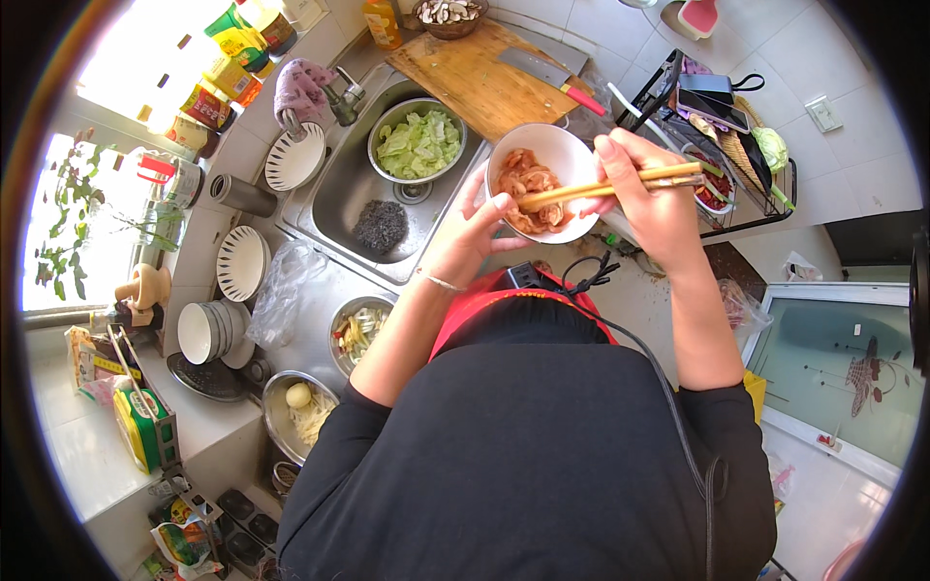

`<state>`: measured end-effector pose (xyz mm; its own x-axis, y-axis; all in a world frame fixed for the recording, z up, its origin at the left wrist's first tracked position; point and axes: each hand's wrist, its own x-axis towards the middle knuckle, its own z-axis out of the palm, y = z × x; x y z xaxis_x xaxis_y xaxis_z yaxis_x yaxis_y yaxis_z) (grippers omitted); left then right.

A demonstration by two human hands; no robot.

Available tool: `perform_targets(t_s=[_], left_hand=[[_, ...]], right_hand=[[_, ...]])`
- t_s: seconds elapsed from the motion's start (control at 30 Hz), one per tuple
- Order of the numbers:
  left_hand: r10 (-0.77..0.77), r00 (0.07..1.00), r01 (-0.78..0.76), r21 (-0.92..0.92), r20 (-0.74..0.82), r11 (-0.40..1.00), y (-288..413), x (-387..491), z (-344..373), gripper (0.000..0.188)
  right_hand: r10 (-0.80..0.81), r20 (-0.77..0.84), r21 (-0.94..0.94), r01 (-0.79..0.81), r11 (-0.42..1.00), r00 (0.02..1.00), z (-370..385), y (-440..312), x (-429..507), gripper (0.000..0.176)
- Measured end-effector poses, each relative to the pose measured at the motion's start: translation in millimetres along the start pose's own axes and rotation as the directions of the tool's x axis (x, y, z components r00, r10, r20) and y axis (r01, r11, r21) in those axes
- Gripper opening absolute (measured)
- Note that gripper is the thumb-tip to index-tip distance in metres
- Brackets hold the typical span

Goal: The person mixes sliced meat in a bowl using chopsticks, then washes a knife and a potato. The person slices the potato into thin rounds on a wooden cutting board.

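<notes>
My left hand point(468, 232) holds a white bowl point(574, 149) from its left side, near the sink's front edge. Sliced raw meat point(527, 174) lies in the bowl, coated and reddish. In my right hand point(643, 196) is a pair of wooden chopsticks point(610, 187), their tips down in the meat. The fingers of my right hand are close to the bowl's right rim; whether they touch it, I cannot tell.
The steel sink point(330, 189) holds a metal basin of torn lettuce point(418, 145) and a scouring pad point(380, 225). Behind the bowl, a cleaver point(534, 65) rests on the wooden cutting board point(465, 72). Bowls of cut vegetables point(360, 330) stand left; a wire rack point(748, 218) stands right.
</notes>
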<state>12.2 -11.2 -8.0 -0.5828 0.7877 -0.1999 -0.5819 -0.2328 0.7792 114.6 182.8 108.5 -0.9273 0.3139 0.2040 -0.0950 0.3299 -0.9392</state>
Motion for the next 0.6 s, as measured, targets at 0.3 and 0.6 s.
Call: perform_targets(t_s=[0.3,0.6], left_hand=[[0.041,0.999,-0.041,-0.068,-0.005,0.997,2.0,-4.6,-9.0,0.078],[-0.034,0.999,0.036,-0.09,0.016,0.995,-8.6,-3.1,-4.0,0.077]], right_hand=[[0.035,-0.065,-0.216,-0.048,0.975,0.997,-31.1,-15.6,15.4,0.033],[-0.084,-0.029,-0.009,0.084,0.996,0.996,3.3,7.3,17.7,0.035]])
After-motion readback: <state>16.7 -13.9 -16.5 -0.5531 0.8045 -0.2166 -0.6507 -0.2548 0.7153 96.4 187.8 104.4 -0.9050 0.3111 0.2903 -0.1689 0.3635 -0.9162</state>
